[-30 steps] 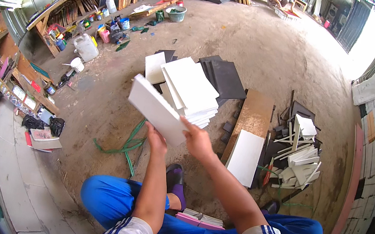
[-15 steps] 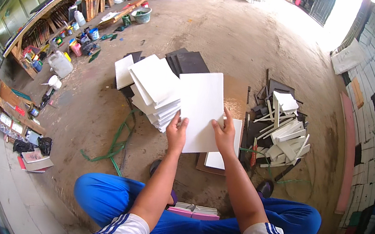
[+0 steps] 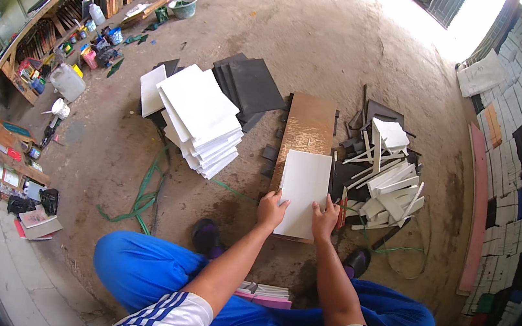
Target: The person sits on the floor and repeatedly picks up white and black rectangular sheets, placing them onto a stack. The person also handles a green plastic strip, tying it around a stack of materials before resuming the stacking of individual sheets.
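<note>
A white rectangular sheet lies over the near end of a long brown board in front of me. My left hand grips the sheet's left edge near its lower corner, thumb on top. On the opposite edge my right hand holds it the same way. The fingers beneath are partly hidden. To the left stands an uneven stack of white sheets, with black sheets fanned out behind it.
White and black offcuts are heaped right of the board, beside a red-handled tool. Green strapping lies on the floor at left. Farther left are a jerrycan and paint containers. Stacked foam-like pieces line the right side.
Both hands have brought the white sheet down and right, from beside the white stack onto the brown board, and squared it with the board. My view has shifted slightly.
</note>
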### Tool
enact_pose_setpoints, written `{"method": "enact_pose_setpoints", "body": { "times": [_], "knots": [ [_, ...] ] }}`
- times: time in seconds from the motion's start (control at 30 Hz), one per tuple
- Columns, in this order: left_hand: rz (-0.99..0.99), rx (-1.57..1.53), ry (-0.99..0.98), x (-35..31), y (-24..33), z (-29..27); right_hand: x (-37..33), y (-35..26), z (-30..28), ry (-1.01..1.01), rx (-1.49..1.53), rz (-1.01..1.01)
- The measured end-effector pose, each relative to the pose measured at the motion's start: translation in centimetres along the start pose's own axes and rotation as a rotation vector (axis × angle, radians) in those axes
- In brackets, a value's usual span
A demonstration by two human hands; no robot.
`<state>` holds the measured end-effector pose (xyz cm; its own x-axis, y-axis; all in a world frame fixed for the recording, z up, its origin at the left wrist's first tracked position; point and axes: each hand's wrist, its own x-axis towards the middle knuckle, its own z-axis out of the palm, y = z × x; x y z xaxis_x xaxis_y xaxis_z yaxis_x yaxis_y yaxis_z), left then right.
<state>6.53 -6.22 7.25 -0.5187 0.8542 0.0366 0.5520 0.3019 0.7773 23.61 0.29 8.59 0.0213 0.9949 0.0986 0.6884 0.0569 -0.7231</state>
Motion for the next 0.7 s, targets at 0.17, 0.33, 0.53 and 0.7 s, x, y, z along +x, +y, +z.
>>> {"method": "enact_pose_setpoints", "body": {
  "times": [0.17,0.33,0.53,0.7],
  "knots": [
    [-0.097,-0.024,-0.082,0.0,0.5,-0.1,0.0,1.1,1.1,-0.007,-0.024,0.021],
    [-0.106,0.031,-0.084,0.8,0.4,-0.1,0.1,1.1,1.9,-0.039,-0.09,0.068],
    [-0.135,0.028,-0.073,0.9,0.0,0.2,-0.2,1.1,2.4,-0.069,-0.142,0.089],
    [-0.149,0.05,-0.11,0.9,-0.6,0.2,-0.5,1.0,2.5,-0.073,-0.22,0.086]
  ]
}}
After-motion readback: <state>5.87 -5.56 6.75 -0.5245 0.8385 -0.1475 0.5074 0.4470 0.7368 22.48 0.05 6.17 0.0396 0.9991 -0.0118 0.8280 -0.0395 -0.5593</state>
